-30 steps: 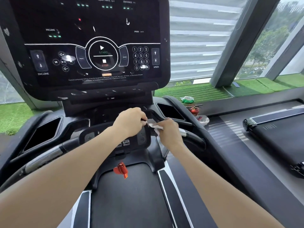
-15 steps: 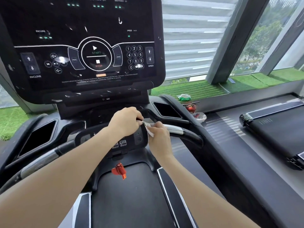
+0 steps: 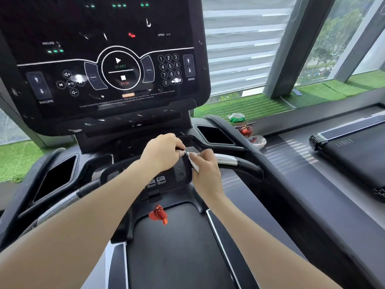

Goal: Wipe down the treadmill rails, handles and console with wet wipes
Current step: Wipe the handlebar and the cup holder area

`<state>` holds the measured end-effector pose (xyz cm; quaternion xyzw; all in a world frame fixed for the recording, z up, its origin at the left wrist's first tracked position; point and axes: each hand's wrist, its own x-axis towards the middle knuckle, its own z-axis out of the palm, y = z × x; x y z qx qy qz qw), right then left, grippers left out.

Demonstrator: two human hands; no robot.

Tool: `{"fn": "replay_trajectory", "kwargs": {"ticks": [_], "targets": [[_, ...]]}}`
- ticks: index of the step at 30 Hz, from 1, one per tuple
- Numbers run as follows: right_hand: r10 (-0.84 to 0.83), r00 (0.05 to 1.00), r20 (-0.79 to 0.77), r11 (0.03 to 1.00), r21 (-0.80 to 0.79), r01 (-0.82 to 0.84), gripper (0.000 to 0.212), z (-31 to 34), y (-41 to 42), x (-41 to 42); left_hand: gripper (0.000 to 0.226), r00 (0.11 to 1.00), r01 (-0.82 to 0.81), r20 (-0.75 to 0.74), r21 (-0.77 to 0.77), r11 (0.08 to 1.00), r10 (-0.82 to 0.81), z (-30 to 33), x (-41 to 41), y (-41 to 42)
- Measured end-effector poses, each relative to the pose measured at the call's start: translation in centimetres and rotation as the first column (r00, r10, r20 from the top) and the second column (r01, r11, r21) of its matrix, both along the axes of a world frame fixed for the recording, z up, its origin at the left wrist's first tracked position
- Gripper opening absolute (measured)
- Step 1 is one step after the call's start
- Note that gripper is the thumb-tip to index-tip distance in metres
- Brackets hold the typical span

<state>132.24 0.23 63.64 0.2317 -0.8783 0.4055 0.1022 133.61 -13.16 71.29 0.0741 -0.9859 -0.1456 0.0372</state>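
Since second before, right hand point(image 3: 205, 170) had slid wipe point(image 3: 193, 161) leftward off handle point(image 3: 227, 159), pinching it at panel's point(image 3: 166, 180) 3 o'clock edge. Left hand point(image 3: 164, 152) curled, gripping panel's top. Step: wiping panel. Next likely: sweep across its face.

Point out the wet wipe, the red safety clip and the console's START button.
wet wipe point(image 3: 193, 161), head view: on the white fold showing between the two hands.
red safety clip point(image 3: 158, 214), head view: on its red body, hanging below the control pod.
START button point(image 3: 119, 63), head view: between the play triangle and the word START.
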Motion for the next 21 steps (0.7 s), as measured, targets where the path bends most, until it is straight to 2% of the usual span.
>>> {"fn": "replay_trajectory", "kwargs": {"ticks": [3, 6, 8, 13, 17, 21], "targets": [[0.114, 0.993, 0.011, 0.993, -0.038, -0.114, 0.042, -0.5, 0.7, 0.3, 0.022, 1.000, 0.002, 0.004, 0.000, 1.000, -0.002, 0.0, -0.1, -0.1], [0.176, 0.980, 0.097, 0.978, -0.133, -0.162, 0.038, -0.3, 1.4, 0.4, 0.022, 1.000, 0.002, 0.013, -0.002, 1.000, -0.002, 0.1, -0.1, -0.1], [0.152, 0.982, 0.108, 0.972, -0.196, -0.129, 0.027, -0.4, 1.2, 0.5, 0.022, 1.000, 0.003, 0.011, -0.002, 1.000, -0.003, 0.2, 0.0, 0.0], [0.015, 1.000, -0.005, 0.970, -0.241, -0.016, 0.017, -1.3, 0.3, 0.4, 0.022, 1.000, 0.000, 0.019, -0.003, 1.000, 0.000, 0.3, 0.1, 0.1], [-0.047, 0.995, -0.085, 0.978, -0.205, 0.028, 0.012, -1.5, 0.1, 0.2, 0.021, 1.000, -0.006, 0.018, 0.005, 1.000, 0.006, 0.4, 0.2, 0.2], [-0.036, 0.991, -0.127, 0.998, -0.060, 0.028, 0.013, -1.4, 0.2, 0.0, 0.021, 1.000, -0.012, 0.019, 0.003, 1.000, 0.012, 0.5, 0.2, 0.3]]}}
